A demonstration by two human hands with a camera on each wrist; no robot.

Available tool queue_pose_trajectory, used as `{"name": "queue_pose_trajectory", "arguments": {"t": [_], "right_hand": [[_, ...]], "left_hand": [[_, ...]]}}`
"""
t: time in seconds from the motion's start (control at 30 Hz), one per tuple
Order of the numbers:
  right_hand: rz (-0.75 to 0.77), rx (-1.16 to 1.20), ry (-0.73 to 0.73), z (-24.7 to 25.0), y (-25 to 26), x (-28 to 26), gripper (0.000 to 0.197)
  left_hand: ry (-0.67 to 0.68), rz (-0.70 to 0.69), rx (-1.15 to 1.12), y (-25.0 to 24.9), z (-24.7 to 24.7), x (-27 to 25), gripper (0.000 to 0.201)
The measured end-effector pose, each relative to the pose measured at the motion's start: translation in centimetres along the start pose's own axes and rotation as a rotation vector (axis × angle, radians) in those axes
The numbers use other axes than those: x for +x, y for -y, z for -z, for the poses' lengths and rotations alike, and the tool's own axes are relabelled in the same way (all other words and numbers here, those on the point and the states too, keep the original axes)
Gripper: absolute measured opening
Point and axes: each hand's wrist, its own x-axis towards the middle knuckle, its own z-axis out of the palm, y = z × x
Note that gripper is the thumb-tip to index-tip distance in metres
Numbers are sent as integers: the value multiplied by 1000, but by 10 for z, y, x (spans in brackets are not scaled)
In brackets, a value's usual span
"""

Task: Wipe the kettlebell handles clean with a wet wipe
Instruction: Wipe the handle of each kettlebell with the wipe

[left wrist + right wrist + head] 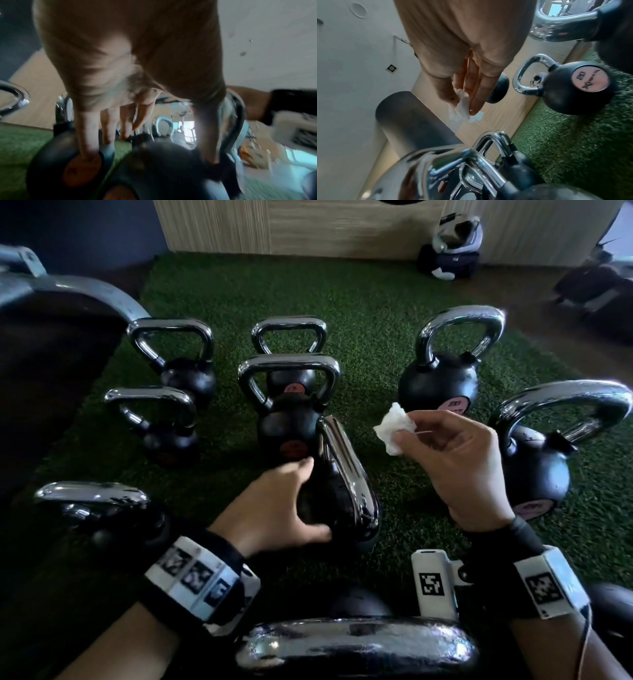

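**Wipe held clear as hand steadies kettlebell on gym turf**

A person's left hand (pixel 274 505) grips the black body of a kettlebell (pixel 337 501) standing on green turf (pixel 394 313), thumb on the near side and fingers (pixel 89 135) spread over the far side, beside its chrome handle (pixel 346 460). The right hand (pixel 459 463) hovers just to the right of and above that handle, apart from it, pinching a crumpled white wet wipe (pixel 395 428) between thumb and fingers (pixel 476 100); the wipe sticks out past the fingertips toward the handle without touching it. Other chrome-handled kettlebells stand around on the turf, among them one with a pink label (pixel 442 378) beyond the right hand and one with an orange label (pixel 287 422) just behind the gripped one. A wood-panelled wall (pixel 308 224) runs along the far edge of the turf.
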Motion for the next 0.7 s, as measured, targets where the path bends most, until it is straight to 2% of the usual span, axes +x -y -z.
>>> {"name": "queue_pose_trajectory", "arguments": {"t": [0.07,0.1,0.17,0.23,0.33,0.47,0.57,0.7], "right_hand": [[-39,3,-18,1,-8,-1,23],[-59,5,-15,1,-11,-2,22],[-109,12,-10,0,-19,-2,21],[-146,-5,-5,-2,-28,0,20],[-183,-18,1,-10,-44,4,20],[-253,28,11,-27,-62,8,21],[-277,10,46,-36,-75,11,21],[-254,-123,83,-43,-83,11,27]], "left_hand": [[132,-17,45,-5,-29,4,157],[147,13,55,-8,-41,5,166],[85,79,37,-16,-59,8,169],[-14,103,27,-22,-69,11,164],[-138,45,24,-17,-77,16,152],[-177,-26,47,-13,-78,20,147],[-152,-104,-23,0,-70,26,144],[-116,-286,-237,18,-49,30,111]]}}
